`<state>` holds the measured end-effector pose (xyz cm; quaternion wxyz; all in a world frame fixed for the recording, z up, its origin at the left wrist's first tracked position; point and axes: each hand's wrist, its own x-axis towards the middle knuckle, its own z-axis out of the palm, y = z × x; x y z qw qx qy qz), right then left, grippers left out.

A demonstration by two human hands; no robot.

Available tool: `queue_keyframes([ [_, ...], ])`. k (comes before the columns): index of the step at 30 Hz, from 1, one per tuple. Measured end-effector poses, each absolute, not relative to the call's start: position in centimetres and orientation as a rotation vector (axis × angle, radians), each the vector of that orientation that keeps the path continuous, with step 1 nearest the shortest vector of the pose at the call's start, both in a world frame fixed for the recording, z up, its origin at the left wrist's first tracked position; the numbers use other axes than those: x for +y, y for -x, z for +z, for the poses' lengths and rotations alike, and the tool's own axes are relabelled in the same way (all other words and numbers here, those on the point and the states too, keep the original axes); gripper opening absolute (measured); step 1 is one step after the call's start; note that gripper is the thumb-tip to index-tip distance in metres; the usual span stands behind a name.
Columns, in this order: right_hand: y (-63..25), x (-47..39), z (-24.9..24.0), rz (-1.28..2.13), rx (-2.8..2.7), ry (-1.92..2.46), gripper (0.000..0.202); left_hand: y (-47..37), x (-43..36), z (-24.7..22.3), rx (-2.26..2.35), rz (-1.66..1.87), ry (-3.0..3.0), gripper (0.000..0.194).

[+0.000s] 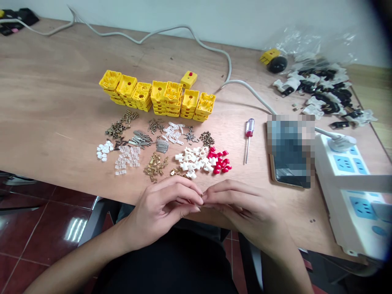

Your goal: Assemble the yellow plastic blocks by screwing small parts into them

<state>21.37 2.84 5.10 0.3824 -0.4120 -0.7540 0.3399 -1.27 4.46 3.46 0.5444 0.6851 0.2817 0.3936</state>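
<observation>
My left hand and my right hand meet at the table's front edge, fingertips pinched together. Between them is something small, with a brownish edge showing; the fingers cover most of it. Just beyond lie white plastic pieces, red caps and brass parts. To the left are clear plastic pieces and small white pieces. Farther back are flat metal strips, white flat tabs and heaps of screws. Stacked yellow housings stand behind these.
A screwdriver lies right of the parts, beside a phone. A white power strip occupies the right edge. Black and white plastic parts are heaped at the back right. A grey cable runs along the back.
</observation>
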Motion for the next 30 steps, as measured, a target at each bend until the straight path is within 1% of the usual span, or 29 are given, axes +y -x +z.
queue_keyframes([
  [4,-21.37,2.78,5.16,0.865,-1.888,1.039,0.021,1.25,4.36,3.44,0.671,0.92,-1.6,0.017],
  [14,-21.34,2.75,5.22,0.987,-1.805,1.039,0.02,1.22,4.49,3.41,0.654,0.952,-1.65,0.019],
  [21,-21.0,2.76,5.02,1.137,-1.714,1.117,0.007,1.2,4.24,3.48,0.657,0.965,-1.591,0.019],
  [26,-21.45,2.31,5.36,1.162,-1.616,1.203,0.008,1.19,4.14,3.52,0.661,0.974,-1.542,0.018],
  [30,-21.91,2.19,5.74,1.124,-1.667,1.157,0.013,1.34,4.07,3.41,0.666,0.975,-1.515,0.018],
])
